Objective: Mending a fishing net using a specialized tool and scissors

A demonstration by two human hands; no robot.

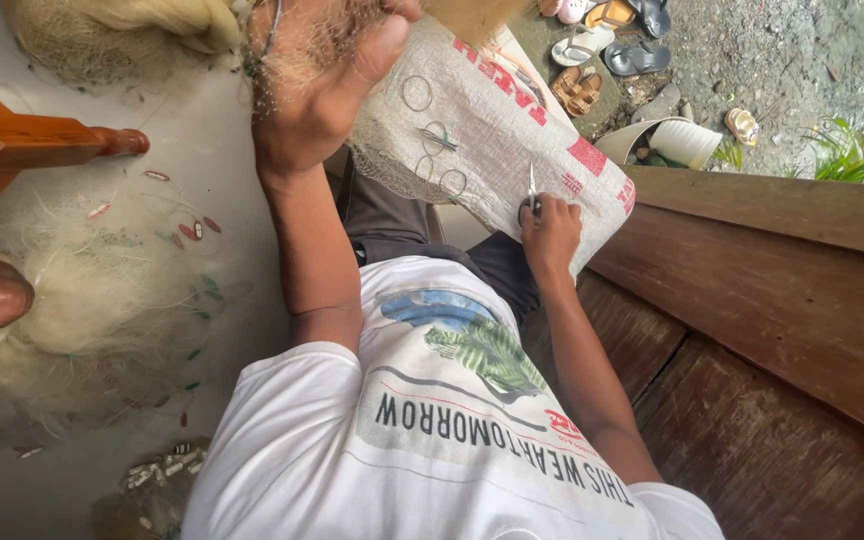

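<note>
Pale monofilament fishing net (422, 120) hangs in a gathered bunch from the raised left hand (317, 95), whose grip is clamped around the mesh and a thin cord. Several small metal rings (416, 92) lie among the netting, spread over a white woven sack (542, 130) across the person's lap. The right hand (550, 232) is closed on small scissors (531, 190), blades pointing up beside the net's lower edge. Progress, judged from the layout: only a short section is in hand, while a large heap of net (92, 310) with small coloured floats lies on the floor (202, 130), apparently awaiting attention. Sandals (612, 45) rest on the ground beyond.
</note>
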